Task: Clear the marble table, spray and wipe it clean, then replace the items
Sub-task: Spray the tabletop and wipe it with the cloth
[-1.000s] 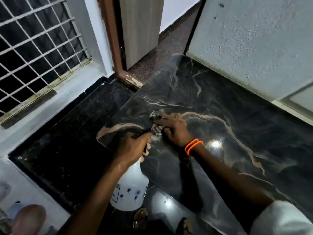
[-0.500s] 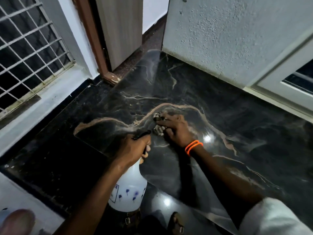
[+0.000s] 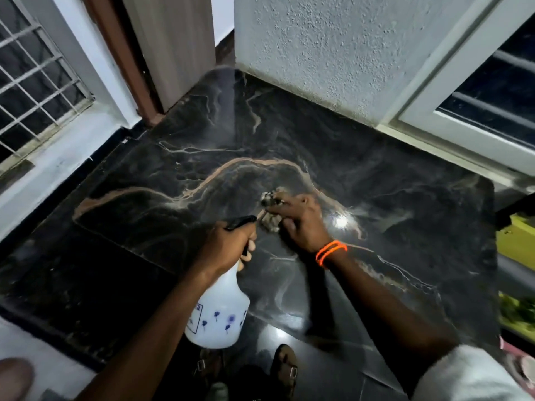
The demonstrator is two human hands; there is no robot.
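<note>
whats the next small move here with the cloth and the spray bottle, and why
Probably sweep the cloth sideways across the marble table toward its unwiped right part. The right hand presses the bunched cloth near the middle of the slab, while the left hand holds the spray bottle by its trigger head, nozzle aimed at the cloth. No other items show on the slab.

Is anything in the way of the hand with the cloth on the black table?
Nothing visible is. The right hand presses the cloth straight on the marble table. The left hand holds the spray bottle beside it, toward the near edge.
</note>
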